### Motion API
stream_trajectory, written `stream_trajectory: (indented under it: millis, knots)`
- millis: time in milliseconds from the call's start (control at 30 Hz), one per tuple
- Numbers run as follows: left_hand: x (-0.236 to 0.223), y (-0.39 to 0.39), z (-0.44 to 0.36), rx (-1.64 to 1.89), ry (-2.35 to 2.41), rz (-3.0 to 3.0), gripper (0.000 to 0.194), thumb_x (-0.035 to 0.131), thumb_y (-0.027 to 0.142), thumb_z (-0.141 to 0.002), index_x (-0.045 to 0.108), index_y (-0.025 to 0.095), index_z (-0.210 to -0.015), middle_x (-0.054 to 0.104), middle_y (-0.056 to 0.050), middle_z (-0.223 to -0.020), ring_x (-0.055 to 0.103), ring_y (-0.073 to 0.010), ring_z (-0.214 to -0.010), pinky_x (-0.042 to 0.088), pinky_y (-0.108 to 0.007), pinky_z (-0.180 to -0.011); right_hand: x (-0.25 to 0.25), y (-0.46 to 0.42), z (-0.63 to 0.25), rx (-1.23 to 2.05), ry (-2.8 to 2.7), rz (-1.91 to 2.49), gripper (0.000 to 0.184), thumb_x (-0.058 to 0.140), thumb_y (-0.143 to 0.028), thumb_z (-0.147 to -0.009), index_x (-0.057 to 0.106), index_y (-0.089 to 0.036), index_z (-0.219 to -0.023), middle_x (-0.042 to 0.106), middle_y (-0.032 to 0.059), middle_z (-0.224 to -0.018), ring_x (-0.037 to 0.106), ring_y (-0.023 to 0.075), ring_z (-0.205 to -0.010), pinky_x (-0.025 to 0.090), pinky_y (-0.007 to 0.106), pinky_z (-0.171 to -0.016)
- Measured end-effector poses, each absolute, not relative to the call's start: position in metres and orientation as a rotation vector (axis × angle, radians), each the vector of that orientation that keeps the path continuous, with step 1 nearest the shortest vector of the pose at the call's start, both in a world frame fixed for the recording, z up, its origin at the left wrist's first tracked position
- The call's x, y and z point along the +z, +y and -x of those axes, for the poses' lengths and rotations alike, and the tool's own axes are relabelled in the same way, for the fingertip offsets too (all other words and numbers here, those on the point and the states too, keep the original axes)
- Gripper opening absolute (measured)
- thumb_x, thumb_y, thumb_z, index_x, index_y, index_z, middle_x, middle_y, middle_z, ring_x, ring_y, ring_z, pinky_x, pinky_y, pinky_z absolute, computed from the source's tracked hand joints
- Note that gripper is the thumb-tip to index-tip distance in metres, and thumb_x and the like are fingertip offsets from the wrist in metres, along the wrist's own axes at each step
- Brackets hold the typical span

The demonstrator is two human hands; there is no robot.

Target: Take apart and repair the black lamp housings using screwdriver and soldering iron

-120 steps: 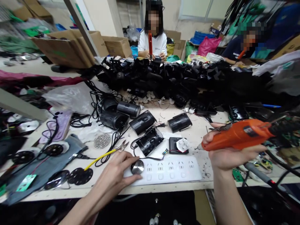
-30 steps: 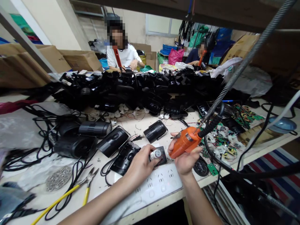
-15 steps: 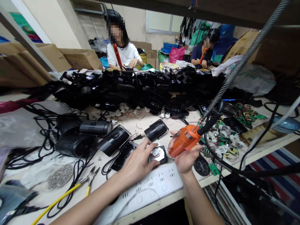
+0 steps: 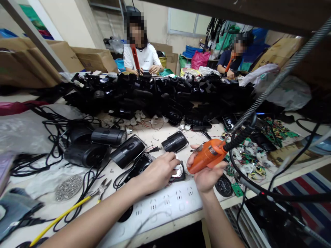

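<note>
My right hand (image 4: 207, 174) is wrapped round an orange electric screwdriver (image 4: 207, 156), whose tip points left. A black cable and a coiled metal spring run up from its back end. Left of it, my left hand (image 4: 161, 172) bends its fingers together over a black housing part with a silver disc (image 4: 179, 170). The fingertips cover much of the disc; whatever they pinch is hidden. Behind that hand lies a black cylindrical casing (image 4: 175, 141), and a second casing (image 4: 128, 151) rests to its left. A white power strip (image 4: 165, 203) lies just below both hands.
Yellow-handled cutters (image 4: 102, 189) and a pile of screws (image 4: 68, 187) lie at left, among black cables. Circuit boards and small parts (image 4: 252, 155) cover the right side. A heap of black casings (image 4: 155, 93) spans the back; two people work beyond it.
My left hand's fingers, spread around the silver disc before, have drawn together over it. The screwdriver stays in my right hand. The whole view has shifted slightly.
</note>
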State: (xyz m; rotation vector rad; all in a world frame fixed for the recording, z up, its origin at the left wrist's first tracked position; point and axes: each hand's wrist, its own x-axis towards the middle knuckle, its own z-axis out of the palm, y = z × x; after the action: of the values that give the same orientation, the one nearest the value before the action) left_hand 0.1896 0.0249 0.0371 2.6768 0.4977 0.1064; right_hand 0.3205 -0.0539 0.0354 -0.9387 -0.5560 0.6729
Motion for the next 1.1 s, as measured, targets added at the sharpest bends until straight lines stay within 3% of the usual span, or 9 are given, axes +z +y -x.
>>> stream_trajectory:
  millis: [233, 433, 633, 933, 1100]
  knots:
    - [0.026, 0.014, -0.187, 0.102, 0.703, -2.665, 0.018, 0.052, 0.019, -0.092, 0.063, 0.015, -0.105, 0.059, -0.01, -0.097, 0.057, -0.0253, -0.09, 0.047, -0.037, -0.078, 0.035, -0.055, -0.319, 0.671, -0.595, 0.944, 0.079, 0.046, -0.09, -0.064, 0.066, -0.018, -0.088, 0.057, 0.0001, -0.051, 0.047, 0.0142, -0.04, 0.035, 0.024, -0.036]
    - [0.02, 0.005, -0.19, 0.143, 0.626, -2.841, 0.025, 0.041, 0.009, -0.091, 0.06, 0.017, -0.105, 0.059, -0.009, -0.099, 0.053, -0.0257, -0.09, 0.045, -0.04, -0.079, 0.038, -0.057, -0.317, 0.682, -0.591, 0.96, 0.081, 0.046, -0.092, -0.061, 0.066, -0.018, -0.086, 0.057, -0.0005, -0.049, 0.046, 0.0141, -0.037, 0.036, 0.025, -0.038]
    - [0.026, -0.002, -0.201, 0.113, 0.818, -2.715, 0.013, 0.051, 0.019, -0.089, 0.061, 0.014, -0.096, 0.058, -0.013, -0.1, 0.053, -0.0285, -0.093, 0.047, -0.043, -0.079, 0.038, -0.059, -0.314, 0.672, -0.59, 0.969, 0.081, 0.048, -0.092, -0.06, 0.067, -0.017, -0.086, 0.058, -0.0004, -0.05, 0.049, 0.0149, -0.038, 0.041, 0.028, -0.038]
    - [0.006, 0.007, -0.189, 0.316, 0.772, -2.545, 0.022, 0.061, 0.031, -0.089, 0.066, 0.02, -0.108, 0.063, -0.007, -0.093, 0.054, -0.0259, -0.093, 0.045, -0.04, -0.082, 0.037, -0.061, -0.315, 0.72, -0.589, 0.951, 0.08, 0.048, -0.091, -0.061, 0.067, -0.018, -0.087, 0.058, 0.0003, -0.049, 0.048, 0.0144, -0.037, 0.036, 0.025, -0.036]
    - [0.004, 0.01, -0.188, 0.408, 0.818, -2.443, 0.024, 0.065, 0.026, -0.085, 0.068, 0.021, -0.109, 0.06, -0.009, -0.11, 0.054, -0.0268, -0.101, 0.046, -0.04, -0.087, 0.043, -0.06, -0.318, 0.722, -0.597, 0.956, 0.078, 0.047, -0.09, -0.061, 0.067, -0.018, -0.086, 0.057, 0.0002, -0.049, 0.047, 0.0147, -0.037, 0.035, 0.024, -0.035]
